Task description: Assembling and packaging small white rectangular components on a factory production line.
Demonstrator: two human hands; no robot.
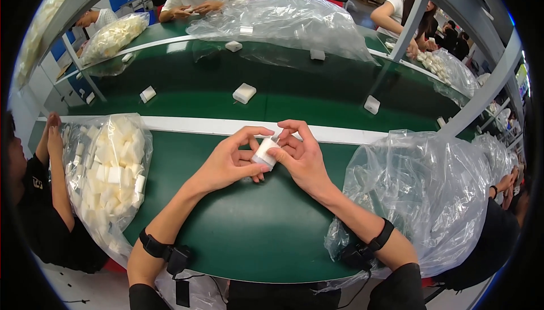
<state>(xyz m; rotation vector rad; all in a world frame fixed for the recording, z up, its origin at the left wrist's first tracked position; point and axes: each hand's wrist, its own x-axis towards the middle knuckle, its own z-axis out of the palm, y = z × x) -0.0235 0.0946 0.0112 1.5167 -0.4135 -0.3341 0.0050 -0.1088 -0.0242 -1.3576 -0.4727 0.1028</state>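
Note:
Between both hands, above the green tabletop, is a small white block-shaped piece [265, 153] with a paler, greyish band at its lower end. My left hand [229, 160] grips it from the left, thumb on its lower end and the other fingers behind and above. From the right, my right hand [300, 157] presses its thumb on the piece's side, with its index finger curled over the top. What the fingertips do behind the piece is hidden. Black straps with small boxes sit on both my forearms.
A clear bag of white pieces [116, 177] lies left; a crumpled clear bag [419, 191] lies right. Beyond a white rail [192, 124], several white blocks [244, 93] rest on the green belt [306, 86]. People sit at both sides and opposite. Grey metal posts [487, 86] frame the station.

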